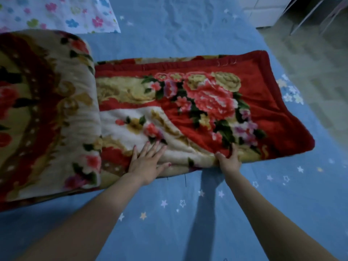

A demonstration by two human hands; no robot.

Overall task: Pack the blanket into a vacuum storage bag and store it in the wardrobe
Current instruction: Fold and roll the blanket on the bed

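A thick red and cream floral blanket (188, 102) lies folded into a long strip across the bed, and its left part is rolled or folded up into a bulky mass. My left hand (148, 161) presses flat on the blanket's near edge, fingers spread. Further right, my right hand (228, 159) grips that same near edge, fingers curled over the top and thumb at the side. No vacuum storage bag or wardrobe is in view.
A blue bedsheet with small stars (188, 213) covers the bed. At the far left corner lies a white pillow with coloured flowers (56, 14). Beyond the bed's right edge there is tiled floor (310, 59), with thin metal furniture legs (305, 17) far right.
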